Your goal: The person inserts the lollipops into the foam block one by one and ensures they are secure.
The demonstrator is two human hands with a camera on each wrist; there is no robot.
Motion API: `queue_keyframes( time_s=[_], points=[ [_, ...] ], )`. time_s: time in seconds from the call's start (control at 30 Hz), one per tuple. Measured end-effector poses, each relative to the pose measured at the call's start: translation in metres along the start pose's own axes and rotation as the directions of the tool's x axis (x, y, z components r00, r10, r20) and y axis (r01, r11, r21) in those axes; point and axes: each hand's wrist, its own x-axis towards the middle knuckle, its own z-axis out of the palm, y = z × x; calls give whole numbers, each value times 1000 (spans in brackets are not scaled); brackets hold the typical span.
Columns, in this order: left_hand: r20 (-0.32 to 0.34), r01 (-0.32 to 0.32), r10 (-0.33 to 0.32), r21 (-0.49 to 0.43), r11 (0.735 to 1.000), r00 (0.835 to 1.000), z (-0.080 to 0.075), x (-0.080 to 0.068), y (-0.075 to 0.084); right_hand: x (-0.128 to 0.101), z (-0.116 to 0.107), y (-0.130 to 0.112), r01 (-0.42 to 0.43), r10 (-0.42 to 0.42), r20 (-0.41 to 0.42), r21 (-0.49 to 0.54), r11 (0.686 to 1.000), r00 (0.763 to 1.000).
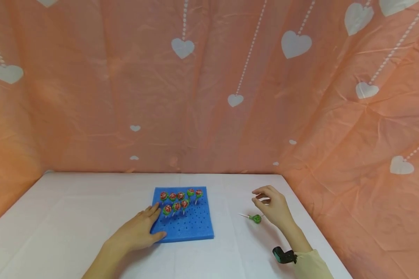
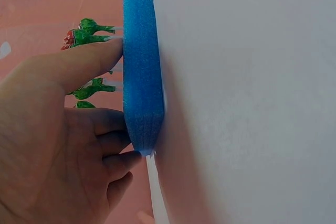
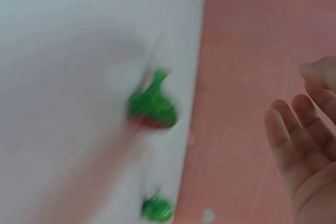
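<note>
Our left hand [image 1: 138, 231] lay flat on the table [image 1: 56, 232], its fingers straight and pressing the near left edge of the blue foam board [image 1: 192, 226]; the left wrist view showed the thumb on top of the board and the fingertips against its side. Eight lollipops [image 1: 179, 200] stood upright in the board's far holes, in two rows. To the right, well apart from the board, one loose lollipop [image 1: 255, 218] lay on the table with its stick pointing left. Our right hand [image 1: 274, 207] hovered just above and beside it, fingers loosely curled, thumb and forefinger narrowly apart, holding nothing. Pink heart-patterned cloth [image 1: 209, 97] hung behind.
</note>
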Motion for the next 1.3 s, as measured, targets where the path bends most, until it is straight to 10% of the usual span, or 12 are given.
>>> queue_keyframes(
  time_s=[0.57,1.3],
  points=[
    [-12,-7,7,16,1000,1000,2,0,-2,-30,-21,33,-20,47,309,-88,996,950],
    [-11,-16,16,1,1000,1000,3,2,-2,-35,-16,42,-92,113,340,-80,993,933]
  ],
)
